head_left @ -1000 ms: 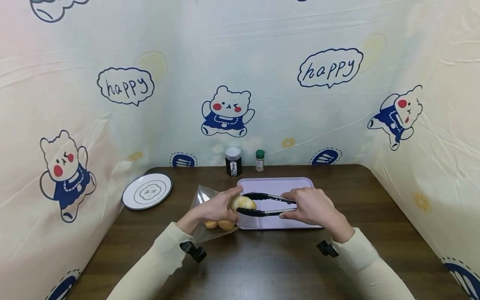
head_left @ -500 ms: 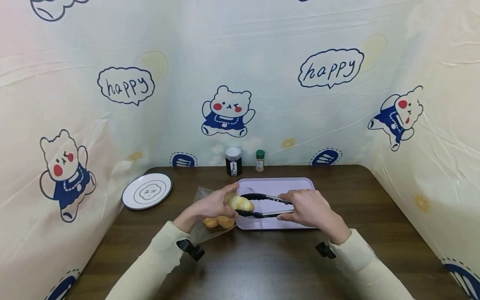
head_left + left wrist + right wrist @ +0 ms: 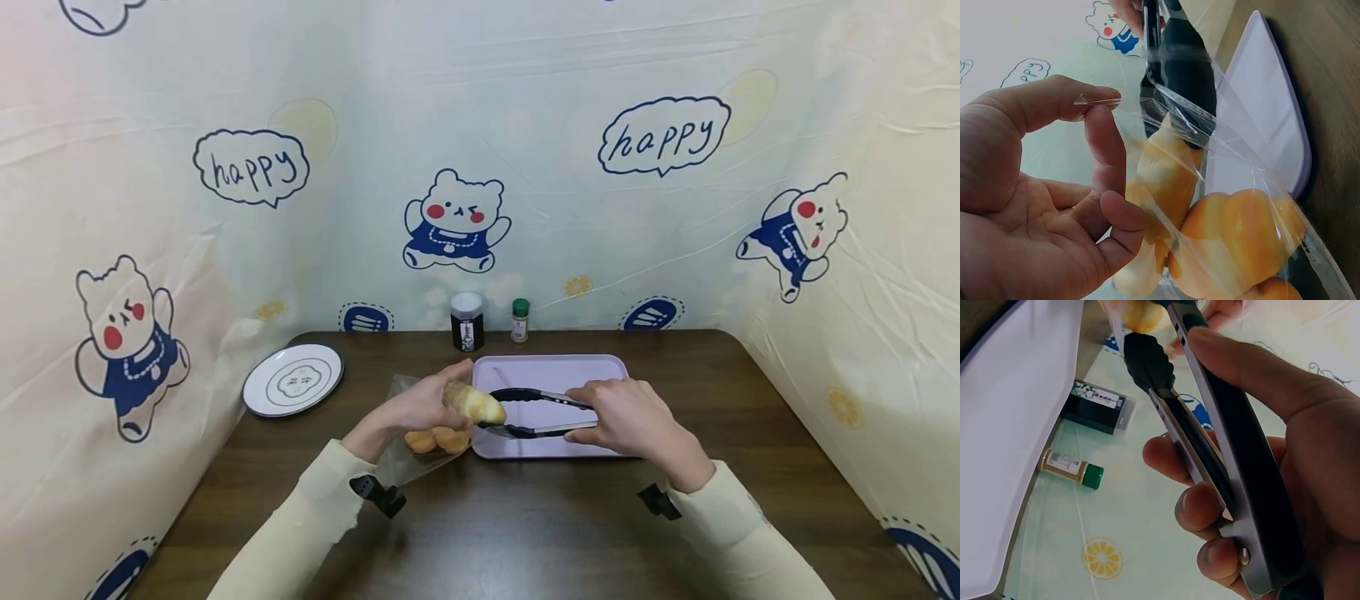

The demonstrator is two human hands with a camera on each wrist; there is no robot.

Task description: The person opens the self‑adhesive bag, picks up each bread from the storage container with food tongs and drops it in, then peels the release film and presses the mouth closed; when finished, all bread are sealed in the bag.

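My left hand (image 3: pixel 420 407) pinches the rim of a clear plastic bag (image 3: pixel 1254 156) between thumb and index finger. A pale yellow bread roll (image 3: pixel 475 404) with a pointed end lies at the bag's mouth. Several rounder orange-brown bread rolls (image 3: pixel 1235 237) are inside the bag. My right hand (image 3: pixel 633 417) grips a pair of tongs (image 3: pixel 1210 437) with black tips and metal arms. The tongs' tips are spread on either side of the pale roll's pointed end; I cannot tell whether they touch it. Part of the bag is hidden behind my left hand.
A lilac tray (image 3: pixel 555 450) lies under the tongs, right of the bag. Behind it stand a dark jar with a pale lid (image 3: pixel 467 323) and a small green-capped shaker (image 3: pixel 520 321). At the table's left edge is a white plate (image 3: pixel 262 392).
The pale roll and my left hand have shifted slightly left, and the roll's tip now points lower right. In the last half second the tongs have moved slightly right, away from the roll.
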